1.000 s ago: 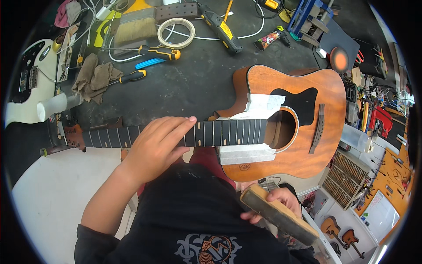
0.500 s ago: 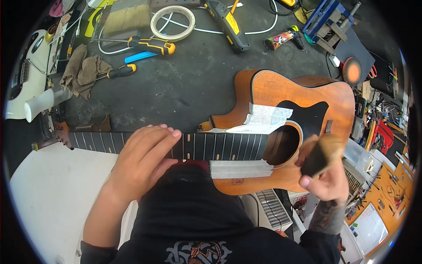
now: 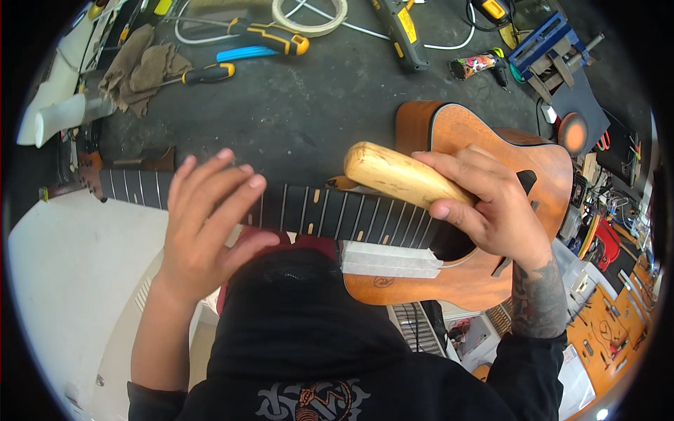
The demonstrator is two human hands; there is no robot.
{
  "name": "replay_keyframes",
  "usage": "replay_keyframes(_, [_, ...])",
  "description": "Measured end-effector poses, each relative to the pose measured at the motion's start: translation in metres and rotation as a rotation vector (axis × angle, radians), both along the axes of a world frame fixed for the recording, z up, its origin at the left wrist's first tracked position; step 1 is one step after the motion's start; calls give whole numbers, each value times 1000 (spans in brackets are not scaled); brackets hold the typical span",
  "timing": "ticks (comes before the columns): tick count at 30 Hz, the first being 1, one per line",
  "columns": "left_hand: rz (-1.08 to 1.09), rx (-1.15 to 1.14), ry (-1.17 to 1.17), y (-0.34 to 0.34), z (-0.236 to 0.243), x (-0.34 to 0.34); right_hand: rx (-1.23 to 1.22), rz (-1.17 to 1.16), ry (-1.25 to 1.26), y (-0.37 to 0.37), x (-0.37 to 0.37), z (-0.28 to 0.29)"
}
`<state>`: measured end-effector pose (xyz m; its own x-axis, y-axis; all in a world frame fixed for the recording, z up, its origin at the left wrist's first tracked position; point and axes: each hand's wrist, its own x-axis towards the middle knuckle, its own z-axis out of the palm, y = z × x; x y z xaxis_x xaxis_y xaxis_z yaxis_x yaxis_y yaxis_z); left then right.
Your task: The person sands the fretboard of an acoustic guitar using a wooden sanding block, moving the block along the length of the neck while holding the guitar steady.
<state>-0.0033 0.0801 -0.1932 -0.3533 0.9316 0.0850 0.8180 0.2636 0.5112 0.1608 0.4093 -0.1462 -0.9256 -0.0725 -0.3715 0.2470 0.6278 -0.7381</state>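
An acoustic guitar (image 3: 456, 284) lies face up on the dark workbench (image 3: 281, 119), with its black fretboard (image 3: 337, 210) running left to the headstock (image 3: 89, 168). White masking tape (image 3: 386, 259) covers the top along the fretboard's lower edge. My left hand (image 3: 210, 224) is open, fingers spread over the middle of the fretboard; whether it touches cannot be told. My right hand (image 3: 484, 203) grips a pale wooden block (image 3: 386, 170), holding it over the upper end of the fretboard near the soundhole, partly hiding it.
Behind lie a brown rag (image 3: 140, 70), screwdrivers (image 3: 267, 35), a tape roll (image 3: 330, 21), a yellow-grey tool (image 3: 400, 35) and a blue vise (image 3: 544, 49). A clear-white bottle (image 3: 56, 123) is at left. A cluttered orange board (image 3: 604, 323) shows at right.
My right hand has raised the block from low at the right to over the fretboard, turning it wood side up. My left fingers have spread and lifted from lying on the fretboard.
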Motion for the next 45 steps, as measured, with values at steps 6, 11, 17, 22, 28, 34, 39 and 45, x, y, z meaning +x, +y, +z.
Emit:
replay_keyframes(6, [248, 158, 151, -46, -16, 4, 46, -4, 203, -18, -2, -18])
replay_keyframes(11, [569, 331, 129, -69, -30, 21, 136, -29, 165, -26, -6, -11])
replay_keyframes(17, [858, 365, 72, -73, -51, 41, 229, 61, 149, -25, -8, -11])
replay_keyframes(22, [1162, 601, -377, -54, -62, 54, 251, 257, 302, -14, -19, -20])
replay_keyframes(28, [1374, 679, -537, -18, -62, 67, 195, 283, 347, -9, -20, -25])
replay_keyframes(34, [1393, 986, -951, 9, -59, 60, 194, 369, 319, -8, -27, -25])
replay_keyframes(39, [1374, 1117, -986, 14, -69, 42, 174, 439, 420, -6, -24, -29])
replay_keyframes(45, [1461, 1119, -987, 40, -70, 42, 146, 429, 435, 2, -21, -32])
